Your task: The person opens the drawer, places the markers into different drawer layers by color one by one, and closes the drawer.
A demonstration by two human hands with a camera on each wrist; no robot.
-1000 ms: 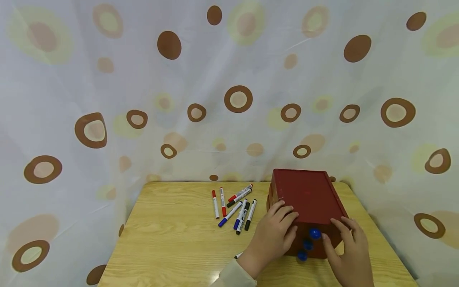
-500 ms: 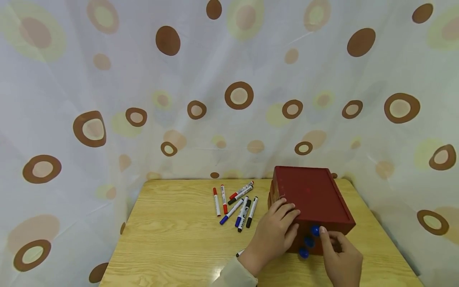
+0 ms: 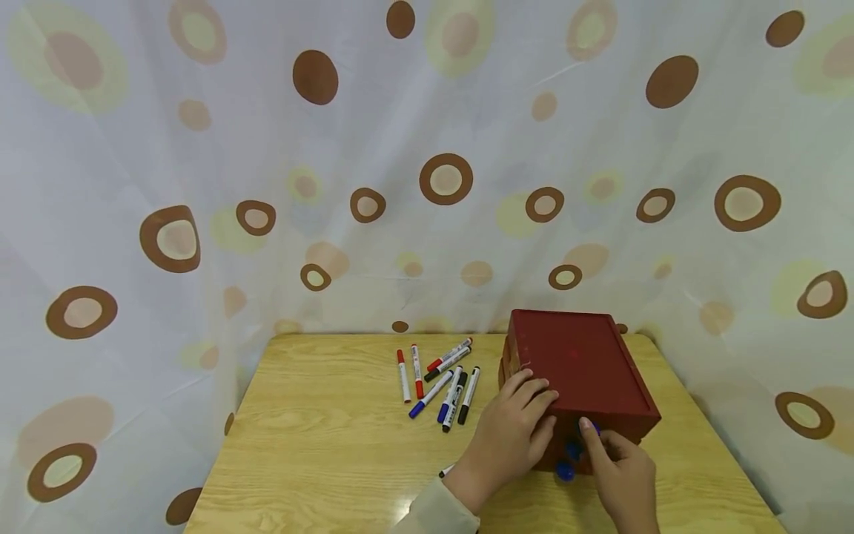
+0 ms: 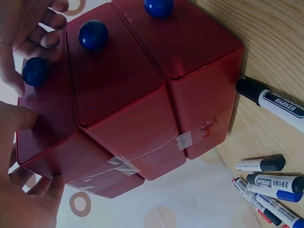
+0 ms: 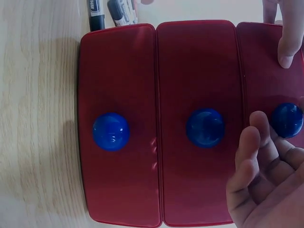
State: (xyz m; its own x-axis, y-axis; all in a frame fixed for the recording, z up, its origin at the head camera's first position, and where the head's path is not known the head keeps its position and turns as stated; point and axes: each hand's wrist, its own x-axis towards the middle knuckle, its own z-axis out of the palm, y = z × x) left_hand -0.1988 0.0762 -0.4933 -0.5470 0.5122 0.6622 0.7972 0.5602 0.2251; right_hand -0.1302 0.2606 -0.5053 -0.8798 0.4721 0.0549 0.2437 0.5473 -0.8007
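Observation:
A dark red box of three stacked drawers (image 3: pixel 574 363) stands at the right of the table, one round blue knob on each drawer front. My left hand (image 3: pixel 507 426) grips its front left top corner, fingers over the top and thumb on the top drawer's front. At that drawer's blue knob (image 4: pixel 35 71), my right hand (image 3: pixel 620 467) pinches with thumb and fingers, mostly covering it in the head view. Below, the middle knob (image 5: pixel 205 127) and bottom knob (image 5: pixel 110 131) are untouched. All drawers look closed. Clear tape (image 4: pixel 124 164) runs along the box's side.
Several whiteboard markers (image 3: pixel 456 397) with red, blue and black caps lie left of the box on the wooden table (image 3: pixel 320 430). Another marker (image 3: pixel 445 470) is partly hidden by my left wrist. Behind the table hangs a spotted curtain (image 3: pixel 373 133).
My right hand has moved from the box's front right edge leftward onto the top knob and closed its fingers there. My left hand stays at the corner. The markers have not moved.

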